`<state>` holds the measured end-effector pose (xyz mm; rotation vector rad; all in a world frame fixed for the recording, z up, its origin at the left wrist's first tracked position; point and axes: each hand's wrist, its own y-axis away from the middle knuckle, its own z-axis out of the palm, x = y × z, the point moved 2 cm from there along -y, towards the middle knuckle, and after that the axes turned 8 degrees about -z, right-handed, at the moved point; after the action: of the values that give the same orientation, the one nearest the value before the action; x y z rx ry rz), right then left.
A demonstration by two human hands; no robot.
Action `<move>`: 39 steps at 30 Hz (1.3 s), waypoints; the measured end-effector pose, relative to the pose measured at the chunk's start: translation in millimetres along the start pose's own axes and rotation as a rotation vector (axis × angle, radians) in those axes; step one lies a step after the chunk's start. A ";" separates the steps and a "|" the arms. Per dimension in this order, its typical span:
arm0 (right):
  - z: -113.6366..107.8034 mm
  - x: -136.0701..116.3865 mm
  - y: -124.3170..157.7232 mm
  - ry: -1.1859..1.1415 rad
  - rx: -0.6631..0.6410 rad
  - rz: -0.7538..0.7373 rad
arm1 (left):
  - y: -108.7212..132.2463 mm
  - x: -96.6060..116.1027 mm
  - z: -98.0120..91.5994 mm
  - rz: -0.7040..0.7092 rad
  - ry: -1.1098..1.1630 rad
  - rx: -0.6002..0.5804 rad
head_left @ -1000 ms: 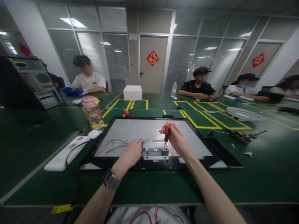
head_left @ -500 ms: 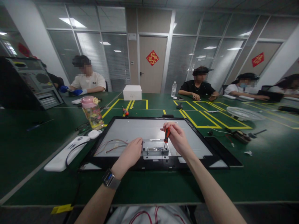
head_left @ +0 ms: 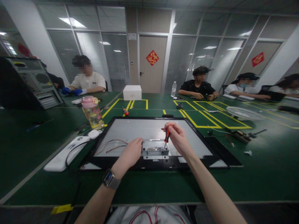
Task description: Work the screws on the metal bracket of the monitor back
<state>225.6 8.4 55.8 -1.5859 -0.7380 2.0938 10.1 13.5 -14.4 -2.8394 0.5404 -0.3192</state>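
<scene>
A black-framed display panel (head_left: 130, 129) lies flat on the table in front of me, its grey back facing up. On its near part sits a metal bracket (head_left: 154, 144) with a raised, screw-dotted edge. My right hand (head_left: 177, 134) is closed around a red and black screwdriver (head_left: 167, 136), held nearly upright with its tip down at the bracket's right end. At the bracket's left edge, my left hand (head_left: 132, 151) grips with its fingers together; the fingertips are partly hidden. Thin wires (head_left: 112, 143) trail over the panel left of that hand.
A pink-lidded bottle (head_left: 92, 113) and a white power bank-like case (head_left: 66, 154) with a black cable stand left. A black slab (head_left: 223, 151) lies right of the panel. Farther off are a white box (head_left: 132, 92), a computer case (head_left: 35, 84) and several seated people.
The screwdriver and my right hand have barely shifted, with a slight turn at the handle. My left hand keeps its place on the bracket.
</scene>
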 end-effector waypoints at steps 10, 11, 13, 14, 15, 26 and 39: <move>-3.5 -1.9 0.1 0.103 0.000 -0.073 | 0.5 -1.0 1.1 0.004 0.001 0.006; -4.1 -1.7 0.2 0.107 -0.001 -0.064 | 0.4 -1.1 1.1 0.006 -0.005 0.003; -3.4 -1.8 0.5 0.094 -0.022 -0.023 | 0.1 -0.9 0.8 0.009 -0.008 -0.006; -2.3 -2.0 0.7 0.079 -0.037 -0.003 | -0.1 -0.8 0.5 0.010 -0.004 -0.010; -0.9 -2.1 0.9 0.061 -0.049 0.012 | -0.2 -0.6 0.3 0.010 0.002 -0.012; -5.1 -2.1 0.9 0.076 -0.118 -0.051 | 0.1 1.8 -4.5 0.012 0.011 -0.015; -5.3 -27.9 4.0 0.656 -0.012 -0.355 | 0.9 0.7 -0.6 -0.003 -0.008 0.000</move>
<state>238.2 -10.8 73.0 -1.8336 -0.7176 1.2132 10.2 12.3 -14.0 -2.8408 0.5343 -0.3081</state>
